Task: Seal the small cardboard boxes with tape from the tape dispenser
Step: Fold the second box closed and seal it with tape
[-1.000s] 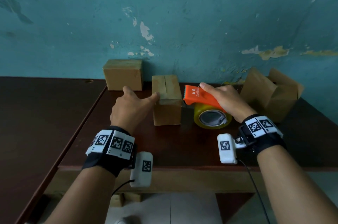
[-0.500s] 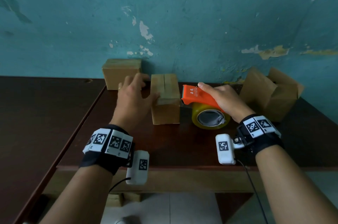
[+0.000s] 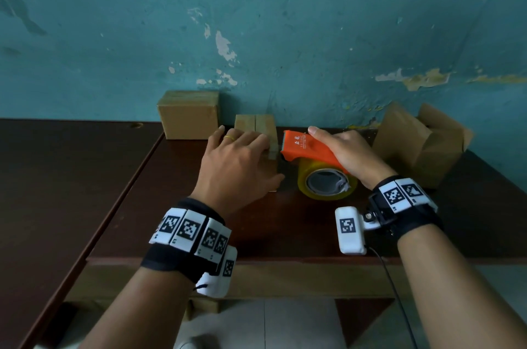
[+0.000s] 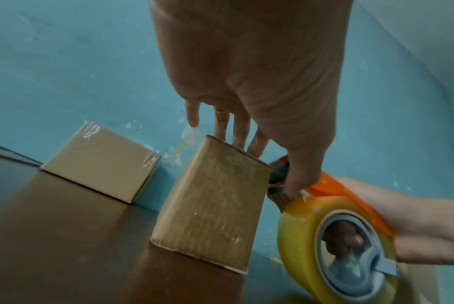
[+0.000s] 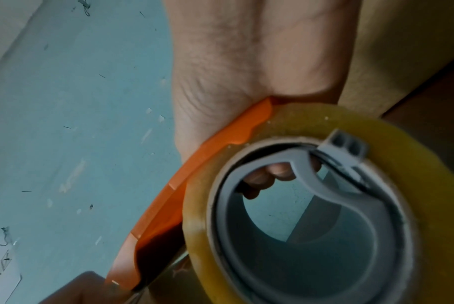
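The middle cardboard box (image 3: 258, 132) stands upright on the dark wooden table (image 3: 285, 229), near the teal wall (image 3: 256, 20). The left hand (image 3: 238, 162) lies over its top, fingers straight across the flaps, thumb down its near side. Just beside the box, the right hand (image 3: 349, 153) grasps the orange tape dispenser (image 3: 306, 149) (small white print on its hood, too small to read) above its yellowish tape roll (image 3: 328, 184). A taped box (image 3: 188, 115) sits beyond the middle box's other side; an open-flapped box (image 3: 422, 143) lies past the dispenser.
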Demonstrator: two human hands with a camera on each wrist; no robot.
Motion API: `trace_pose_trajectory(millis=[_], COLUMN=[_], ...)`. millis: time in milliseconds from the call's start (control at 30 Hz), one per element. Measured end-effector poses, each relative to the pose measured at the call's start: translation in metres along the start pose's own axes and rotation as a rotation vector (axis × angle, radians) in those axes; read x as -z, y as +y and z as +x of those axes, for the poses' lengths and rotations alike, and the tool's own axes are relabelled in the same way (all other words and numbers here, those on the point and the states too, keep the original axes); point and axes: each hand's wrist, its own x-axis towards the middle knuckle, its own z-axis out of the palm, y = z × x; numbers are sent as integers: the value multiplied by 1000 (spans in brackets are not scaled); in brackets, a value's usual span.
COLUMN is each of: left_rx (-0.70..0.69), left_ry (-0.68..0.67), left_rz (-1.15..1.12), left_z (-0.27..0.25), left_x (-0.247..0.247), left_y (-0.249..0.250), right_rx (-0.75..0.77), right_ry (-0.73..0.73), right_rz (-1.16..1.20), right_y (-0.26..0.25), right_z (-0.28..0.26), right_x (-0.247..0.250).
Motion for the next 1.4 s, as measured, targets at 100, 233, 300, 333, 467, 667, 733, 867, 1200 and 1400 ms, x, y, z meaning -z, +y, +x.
trace_pose_trajectory(millis=[100,233,300,333,467,667,733,867,1200,1400], left_rx=[24,30,23,23,77,79,80,118,108,103], left_ry=[1,92,133,134,75,77,62,30,50,50], left_rz=[4,-35,-74,-89,-142,-188,-205,-227,-242,-269], left_z=[2,5,6,6,4,5,4,5,4,4], left_x=[-7,-13,-12,-11,-5,-9,-10,-8,-8,-10], left_y=[4,7,6,5,-2,-11,-12,-10,-9,-12], right_rx=[4,-24,-23,-21,-21,-16,-10,10,10,-2], right_ry=[-4,-13,-22,-29,-57,-68,-68,-64,-57,-107], right_rz=[-18,-19,-6,4,33,26,5,-60,-162,-180], right_y=[0,1,1,0,-7,-9,-10,-12,-23,-14], right_z=[0,1,1,1,-4,-7,-8,-9,-17,-19], right_x=[0,0,0,-1,-7,-9,-8,-6,6,24])
